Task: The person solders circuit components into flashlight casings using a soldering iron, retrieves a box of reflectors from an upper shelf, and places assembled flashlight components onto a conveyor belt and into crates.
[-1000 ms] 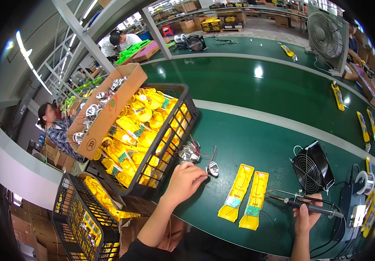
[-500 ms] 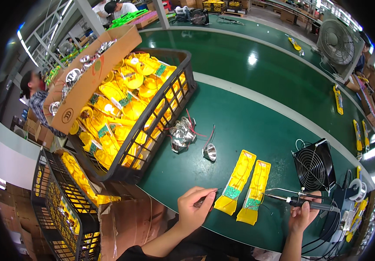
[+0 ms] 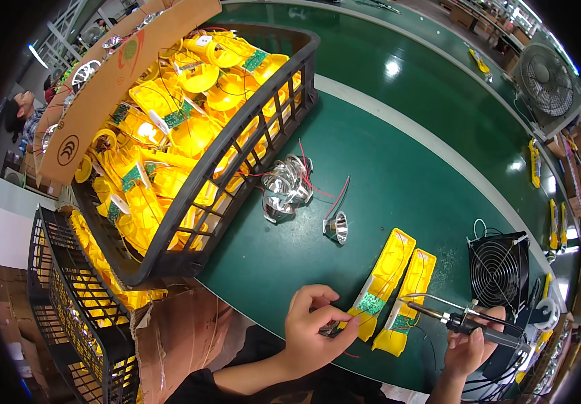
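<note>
Two yellow plastic housings lie side by side on the green bench, the left housing (image 3: 393,254) and the right housing (image 3: 419,273). Each carries a small green circuit board (image 3: 371,304) and thin wires near its lower end. At the left housing's lower end, my left hand (image 3: 317,330) pinches a thin wire between thumb and forefinger. Something small and shiny shows partly under its palm, and a red wire end pokes out below. My right hand (image 3: 469,347) grips a soldering iron (image 3: 462,323) with a thin metal guide tube; its tip hovers over the right housing.
A black crate (image 3: 203,229) heaped with yellow housings stands left, a cardboard box (image 3: 135,74) of reflectors beyond it. Silver reflectors (image 3: 287,188) with red wires and a single reflector (image 3: 336,227) lie mid-bench. A small black fan (image 3: 499,269) stands right, near a solder spool (image 3: 546,314).
The view has shifted. My left hand has moved right, onto the left housing's lower end, with its fingertips nearer the board. The soldering iron has moved slightly left relative to the housings.
</note>
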Demonstrator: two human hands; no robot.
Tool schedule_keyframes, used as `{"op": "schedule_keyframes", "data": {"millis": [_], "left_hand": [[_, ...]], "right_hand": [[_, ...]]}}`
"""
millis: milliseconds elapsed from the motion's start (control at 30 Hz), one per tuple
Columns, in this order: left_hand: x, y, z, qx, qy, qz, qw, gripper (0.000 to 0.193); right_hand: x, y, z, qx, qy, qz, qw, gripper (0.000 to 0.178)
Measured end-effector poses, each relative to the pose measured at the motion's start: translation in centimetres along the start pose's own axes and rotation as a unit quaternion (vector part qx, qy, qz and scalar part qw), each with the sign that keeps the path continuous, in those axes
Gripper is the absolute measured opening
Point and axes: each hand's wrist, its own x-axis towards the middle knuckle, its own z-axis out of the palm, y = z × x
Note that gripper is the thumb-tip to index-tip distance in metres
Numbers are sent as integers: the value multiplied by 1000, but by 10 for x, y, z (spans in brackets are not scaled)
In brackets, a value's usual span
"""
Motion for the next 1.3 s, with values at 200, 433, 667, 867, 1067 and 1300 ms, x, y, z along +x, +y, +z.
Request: {"op": "schedule_keyframes", "data": {"millis": [200,433,667,867,1067,1300], "left_hand": [[1,0,3,29,8,48,998,14],[1,-1,3,38,14,56,998,16],[0,-3,4,40,13,62,997,17],[0,-2,5,37,17,58,997,17],[1,-3,5,41,14,66,997,17],[0,-3,4,41,12,60,997,17]], "right_hand": [[-14,21,3,-54,-9,-13,998,34],[-19,32,2,-50,-5,13,999,35],[-20,34,5,-41,-21,37,998,31],[-19,34,6,-50,-25,41,998,31],[-20,35,8,-54,-23,42,997,31],[-21,33,5,-72,-14,40,996,37]]}}
